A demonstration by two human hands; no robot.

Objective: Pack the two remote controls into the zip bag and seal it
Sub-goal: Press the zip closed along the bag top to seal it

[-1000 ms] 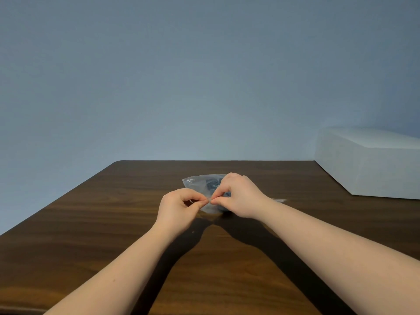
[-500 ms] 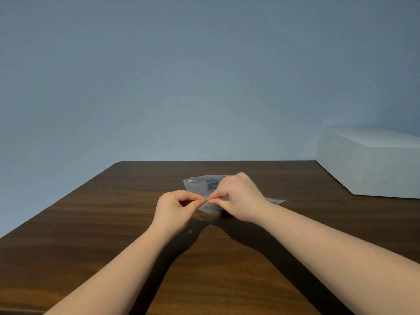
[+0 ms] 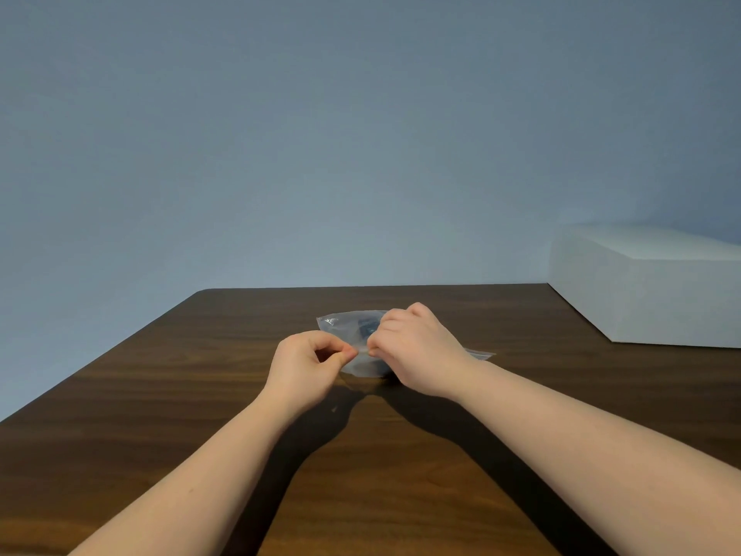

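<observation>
At mid-worktop, near edge of bag: both hands meet, thumb against forefinger.
Left hand: pinching the bag's near rim between thumb and forefinger; other fingers curled.
Right hand: pinching the same rim just beside the left, knuckles up.
Zip bag: clear film, lying on the worktop beyond and under the hands; one corner shows right of the right wrist.
Remote controls: dark shape inside the bag, count not resolvable.
Step (judged): pressing the zip strip closed.
Handling (judged): film thin, limp, slippery; contents stiff, light. Grip at the zip strip only.
Beyond: white box, well apart, far right.
</observation>
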